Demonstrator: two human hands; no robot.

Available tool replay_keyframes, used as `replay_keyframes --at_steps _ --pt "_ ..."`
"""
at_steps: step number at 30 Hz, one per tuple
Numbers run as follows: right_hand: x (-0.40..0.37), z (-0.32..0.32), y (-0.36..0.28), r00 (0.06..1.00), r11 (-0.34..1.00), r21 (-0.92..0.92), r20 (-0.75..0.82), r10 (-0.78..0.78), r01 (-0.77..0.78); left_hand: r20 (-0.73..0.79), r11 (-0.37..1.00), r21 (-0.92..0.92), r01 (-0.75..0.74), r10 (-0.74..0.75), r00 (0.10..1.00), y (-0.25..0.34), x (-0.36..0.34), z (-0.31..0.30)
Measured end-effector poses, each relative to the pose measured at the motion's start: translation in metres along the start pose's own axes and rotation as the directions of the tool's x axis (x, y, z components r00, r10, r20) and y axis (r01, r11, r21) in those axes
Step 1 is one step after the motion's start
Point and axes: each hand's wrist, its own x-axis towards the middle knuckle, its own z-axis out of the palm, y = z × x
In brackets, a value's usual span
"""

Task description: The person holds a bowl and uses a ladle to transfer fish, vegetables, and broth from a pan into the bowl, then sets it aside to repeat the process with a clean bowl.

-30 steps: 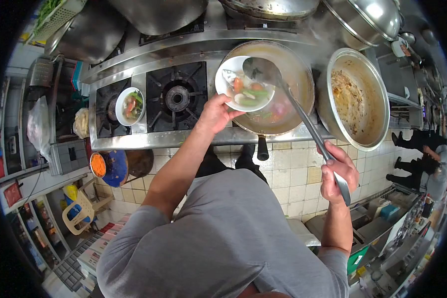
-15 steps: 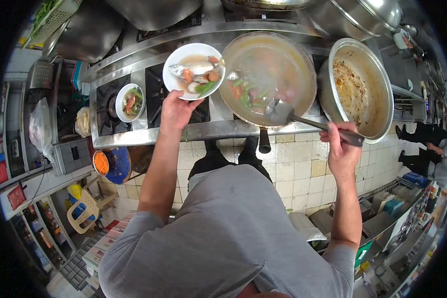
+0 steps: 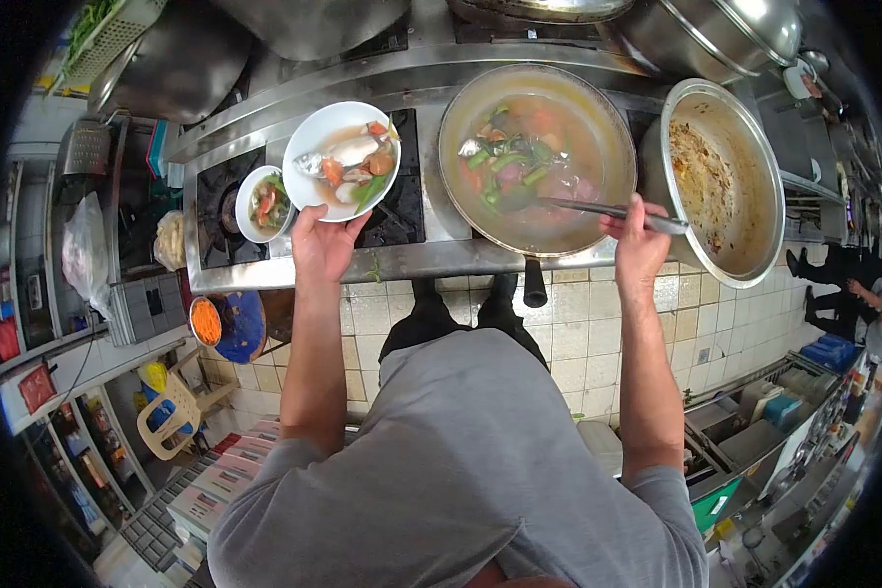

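Observation:
My left hand point(image 3: 325, 243) grips the lower rim of a white bowl point(image 3: 309, 125) holding a fish piece point(image 3: 353, 149), tomato pieces, green vegetables and broth. In my right hand point(image 3: 641, 250) is the long dark handle of a ladle point(image 3: 598, 207), fingers closed around it. Its head is sunk in the cloudy broth of a wide pan point(image 3: 608, 118), so its shape is mostly hidden. Green vegetables point(image 3: 508, 162) and reddish pieces float in that broth. A smaller white bowl point(image 3: 246, 208) with soup stands on the stove, left of the held bowl.
Right of the pan sits a deep metal pot point(image 3: 762, 186) with brown residue. The pan's handle point(image 3: 534, 284) juts over the stove's front edge. Large pots point(image 3: 309, 24) line the back. A bowl of orange shreds point(image 3: 205, 321) is at lower left. Another person point(image 3: 848, 274) is at far right.
The held bowl has moved left and slightly down, toward the smaller bowl. The ladle head has gone from the pan's near side into the broth, further left, and my right hand has shifted left.

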Motion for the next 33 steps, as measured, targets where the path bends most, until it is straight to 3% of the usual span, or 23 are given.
replay_keyframes --at_steps 5,9,14,17,21,22,26,29,33 --pt "-0.021 -0.014 0.033 0.990 0.968 0.252 0.138 -0.033 -0.003 -0.017 1.000 0.005 -0.006 0.006 1.000 0.002 -0.001 -0.009" --pt "-0.032 -0.038 0.042 0.991 0.955 0.296 0.128 -0.034 -0.006 -0.004 1.000 0.012 -0.003 0.003 1.000 0.004 -0.002 -0.013" --pt "-0.039 -0.070 0.038 0.968 0.947 0.321 0.236 -0.082 0.002 -0.002 1.000 0.011 0.013 -0.013 1.000 0.003 0.000 -0.011" --pt "-0.042 -0.086 0.009 0.895 0.949 -0.027 0.341 -0.287 0.314 0.014 1.000 0.004 0.016 -0.016 1.000 0.003 0.002 -0.009" --pt "-0.038 -0.078 -0.037 0.827 0.862 -0.141 0.391 -0.404 0.487 0.023 1.000 -0.003 0.019 -0.019 1.000 0.001 0.003 -0.005" --pt "-0.033 -0.074 -0.039 0.820 0.844 -0.154 0.378 -0.431 0.514 0.023 1.000 0.001 0.018 -0.018 1.000 0.001 0.004 -0.003" --pt "-0.006 -0.036 -0.046 0.642 0.670 -0.153 0.498 -0.583 0.727 -0.009 1.000 0.020 0.011 -0.011 1.000 0.001 0.000 0.005" --pt "0.003 -0.009 -0.036 0.540 0.621 -0.086 0.596 -0.595 0.779 -0.021 1.000 0.028 0.006 -0.006 1.000 -0.001 -0.003 0.005" --pt "0.010 0.009 -0.026 0.480 0.579 -0.112 0.694 -0.536 0.808 -0.042 0.999 0.053 -0.005 0.008 0.999 -0.001 -0.008 0.002"
